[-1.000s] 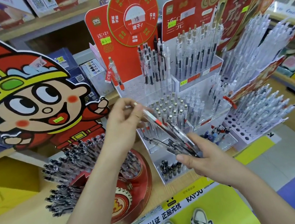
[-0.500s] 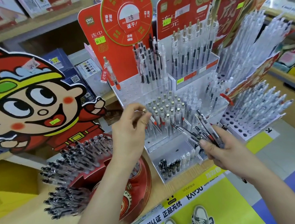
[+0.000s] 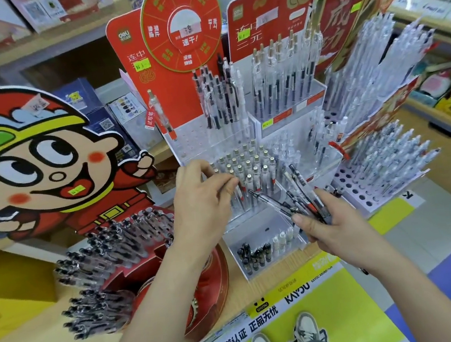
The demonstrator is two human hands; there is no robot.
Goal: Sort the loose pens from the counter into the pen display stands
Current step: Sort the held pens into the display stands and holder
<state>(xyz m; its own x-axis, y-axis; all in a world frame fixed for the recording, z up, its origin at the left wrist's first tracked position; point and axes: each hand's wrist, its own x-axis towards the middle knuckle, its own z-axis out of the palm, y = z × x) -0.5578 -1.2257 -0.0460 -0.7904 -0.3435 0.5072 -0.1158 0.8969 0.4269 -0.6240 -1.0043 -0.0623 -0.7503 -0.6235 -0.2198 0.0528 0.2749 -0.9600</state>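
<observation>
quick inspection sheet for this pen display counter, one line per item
surface: wooden counter with a yellow printed front edge, crowded with stands
job's things: bundle of loose pens in the right hand; clear tiered pen stand with gold-capped pens in its middle tier
clutter: red round stand of black pens at left; cartoon cutout; white pegged rack half empty at right
grippers: left hand pinches one pen at the gold-capped row; right hand closed on the bundle
cables: nothing seen
surroundings: shop shelves behind, red price boards, person's sneakers on the floor
</observation>
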